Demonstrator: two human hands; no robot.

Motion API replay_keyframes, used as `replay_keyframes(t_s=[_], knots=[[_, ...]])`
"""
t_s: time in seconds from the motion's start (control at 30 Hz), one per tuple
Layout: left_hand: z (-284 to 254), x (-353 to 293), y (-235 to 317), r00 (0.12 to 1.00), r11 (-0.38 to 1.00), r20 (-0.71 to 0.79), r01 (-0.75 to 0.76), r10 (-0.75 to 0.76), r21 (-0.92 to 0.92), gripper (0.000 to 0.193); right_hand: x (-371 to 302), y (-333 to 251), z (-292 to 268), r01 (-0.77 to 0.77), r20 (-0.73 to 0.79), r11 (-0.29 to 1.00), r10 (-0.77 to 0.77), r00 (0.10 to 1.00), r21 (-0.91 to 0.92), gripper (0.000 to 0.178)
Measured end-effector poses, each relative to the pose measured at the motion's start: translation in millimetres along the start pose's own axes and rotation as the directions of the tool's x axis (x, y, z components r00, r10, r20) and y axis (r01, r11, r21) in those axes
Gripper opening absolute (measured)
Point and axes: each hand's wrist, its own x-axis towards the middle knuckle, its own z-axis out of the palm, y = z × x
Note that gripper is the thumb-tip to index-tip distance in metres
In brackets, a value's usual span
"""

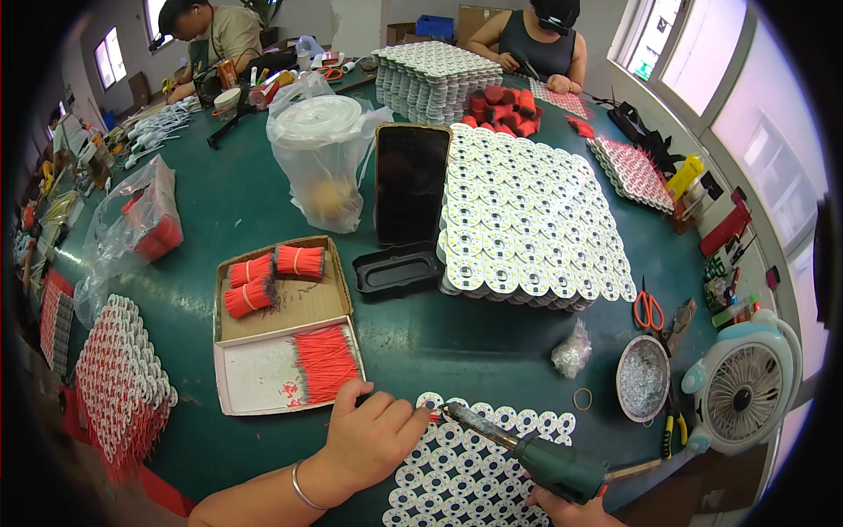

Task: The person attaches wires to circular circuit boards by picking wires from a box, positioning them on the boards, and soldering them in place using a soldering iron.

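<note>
My left hand (373, 439) reaches over a panel of round white circuit boards (472, 463), fingers pinched on short red wires (435, 416) at its far edge. A green soldering gun (562, 465) is gripped in my right hand (571, 509), which is partly cut off by the lower edge. The gun's tip points left and meets the panel close to my left fingertips; whether it touches a wire, I cannot tell. Just beyond my left hand, a cardboard box (219, 369) holds loose red wires (327, 364) and tied red wire bundles (250, 297).
A tall stack of board panels (536, 211) stands beyond the work, beside a propped phone (411, 184) and black tray (399, 270). To the right are a metal bowl (643, 378), orange-handled scissors (648, 309), pliers (674, 430) and a fan (745, 395). Two people work across the table.
</note>
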Motion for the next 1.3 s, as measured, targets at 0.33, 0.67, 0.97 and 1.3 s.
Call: replay_keyframes(t_s=[0.33, 0.67, 0.97, 1.3], knots=[[0, -1, 2, 1.0, 1.0, 0.009, -0.001, 0.0, 0.027, 0.002, 2, 7, 3, 0.114, 0.022, 0.993, -0.113, 0.993, -0.023, 0.025], [-1, 0, 3, 0.999, 0.999, -0.016, 0.042, -0.042, -0.033, 0.004, -4, 0, -5, 0.034, 0.03, 0.995, -0.037, 0.999, 0.095, 0.014], [-29, -9, 11, 0.994, 0.998, 0.086, 0.063, -0.065, 0.016, 0.006, -10, 10, -7, 0.04, 0.038, 0.999, -0.041, 0.998, 0.035, 0.014], [-14, -20, 12, 0.996, 0.996, 0.043, 0.084, -0.084, -0.015, 0.009, -11, 6, 6, 0.065, 0.056, 0.996, -0.068, 0.996, 0.063, 0.028]])
